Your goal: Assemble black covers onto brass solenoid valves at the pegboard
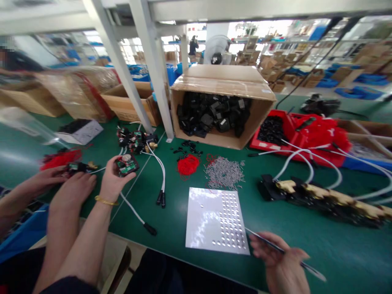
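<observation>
My left hand (112, 181), with a gold bangle at the wrist, holds a small device with an exposed green circuit board (127, 165). A white cable (134, 208) with a black plug trails from below it onto the bench. At the lower right my right hand (281, 261) lies palm up, gripping slim tweezers (269, 243) between thumb and fingers. Their thin tip points at the right edge of a white sheet (200, 228) bearing rows of small shiny round pieces. More boards with brass fittings (134, 141) lie beyond my left hand.
A co-worker's hands (72, 188) handle a similar device at far left. Grey pins (225, 173) and red rings (188, 165) are heaped behind the sheet. A carton (263, 92) of black housings, red bins (255, 141) and a brass-fitted assembly row (324, 198) stand around. Metal posts (156, 73) rise ahead.
</observation>
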The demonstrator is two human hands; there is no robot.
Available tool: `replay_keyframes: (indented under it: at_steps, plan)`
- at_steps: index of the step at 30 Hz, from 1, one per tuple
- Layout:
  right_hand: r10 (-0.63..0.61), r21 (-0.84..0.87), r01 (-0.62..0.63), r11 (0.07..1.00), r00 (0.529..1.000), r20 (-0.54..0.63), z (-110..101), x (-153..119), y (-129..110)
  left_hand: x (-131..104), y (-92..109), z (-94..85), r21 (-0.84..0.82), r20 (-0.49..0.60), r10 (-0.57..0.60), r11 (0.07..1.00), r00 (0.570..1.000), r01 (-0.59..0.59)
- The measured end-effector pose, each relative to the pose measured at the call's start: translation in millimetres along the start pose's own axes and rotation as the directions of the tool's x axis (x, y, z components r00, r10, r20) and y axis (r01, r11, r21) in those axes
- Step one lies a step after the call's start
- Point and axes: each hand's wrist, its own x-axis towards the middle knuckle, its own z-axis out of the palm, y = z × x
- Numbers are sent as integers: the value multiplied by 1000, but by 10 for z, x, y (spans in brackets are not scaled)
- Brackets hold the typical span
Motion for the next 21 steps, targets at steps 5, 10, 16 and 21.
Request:
replay_keyframes:
  at_steps: [5, 10, 16, 21]
  plan:
    - [11, 2, -11, 1000, 999, 46, 323, -49, -39, -870, 298, 381, -340, 463, -128, 888, 877, 309]
    - [5, 41, -9, 999, 996, 88, 501, 81, 53, -1387, 587, 981, -11, 943, 21, 999, 333, -32]
    - [-28, -36, 29, 999, 999, 26, 620, 207, 154, -1419, 566, 1324, -45, 997, 64, 925, 40, -378]
    - [-99, -163, 93, 982, 995, -27, 652, 181, 182, -1415, 536, 1345, 16, 1000, -10, 916, 18, -400]
